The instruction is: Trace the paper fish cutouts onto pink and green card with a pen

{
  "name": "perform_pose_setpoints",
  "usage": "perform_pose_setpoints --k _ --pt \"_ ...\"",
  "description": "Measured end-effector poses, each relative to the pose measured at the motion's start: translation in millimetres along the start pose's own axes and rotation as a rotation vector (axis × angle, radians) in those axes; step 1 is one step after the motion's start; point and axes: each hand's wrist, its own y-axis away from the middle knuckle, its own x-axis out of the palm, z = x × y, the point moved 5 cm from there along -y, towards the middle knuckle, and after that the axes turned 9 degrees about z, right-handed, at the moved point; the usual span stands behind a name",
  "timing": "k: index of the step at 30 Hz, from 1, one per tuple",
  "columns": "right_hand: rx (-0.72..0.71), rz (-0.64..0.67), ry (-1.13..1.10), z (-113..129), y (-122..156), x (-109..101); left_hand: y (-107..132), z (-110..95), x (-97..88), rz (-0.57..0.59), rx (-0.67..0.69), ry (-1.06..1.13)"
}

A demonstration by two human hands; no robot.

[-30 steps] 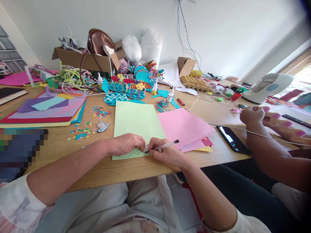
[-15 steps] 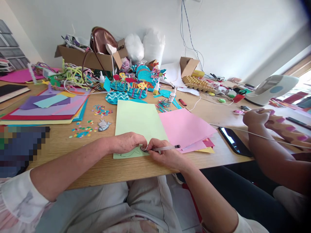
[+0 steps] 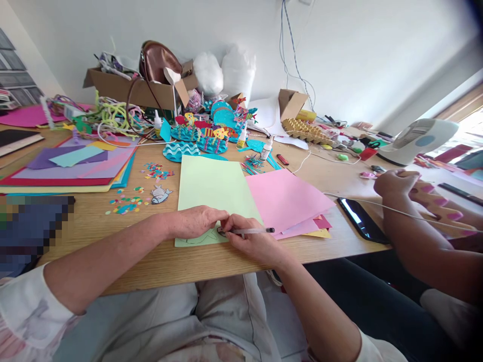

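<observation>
A pale green sheet of paper point(image 3: 211, 188) lies at the table's front, with a dark curved outline drawn near its lower edge. My right hand point(image 3: 251, 241) is closed round a pen point(image 3: 253, 231) with a clear barrel and a black end, its tip hidden by the fingers. My left hand point(image 3: 198, 221) rests on the sheet, fingers bent and drawn together, their tips meeting my right fingers. A small dark-edged piece shows just under those fingertips; its kind is unclear. Left of the sheet lies a grey paper fish point(image 3: 160, 194).
Pink sheets point(image 3: 289, 198) lie to the right, beside a phone point(image 3: 362, 218) and a white cable. Confetti dots point(image 3: 130, 203) and a coloured paper stack point(image 3: 68, 171) are at the left. Glue bottles point(image 3: 266, 149) and blue sea crafts stand behind. Another person's hand point(image 3: 396, 183) is at the right.
The pen has shifted slightly left, and my right fingers have moved a little with it. My left hand stays nearly in place. The view has drifted slightly.
</observation>
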Motion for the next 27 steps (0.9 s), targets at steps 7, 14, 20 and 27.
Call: perform_pose_setpoints --k 7,14,20,27 --pt "0.023 -0.078 -0.002 1.2 -2.5 4.7 0.3 2.2 0.9 -0.003 -0.015 -0.002" --pt "0.005 -0.060 -0.026 0.3 -0.4 4.0 1.2 0.3 0.9 -0.010 0.010 0.003" --pt "0.019 -0.044 -0.025 1.5 3.8 -0.3 1.4 -1.4 0.8 -0.002 0.004 -0.001" --pt "0.019 0.016 -0.044 1.1 6.4 -7.2 0.9 0.1 2.0 0.006 -0.015 -0.017"
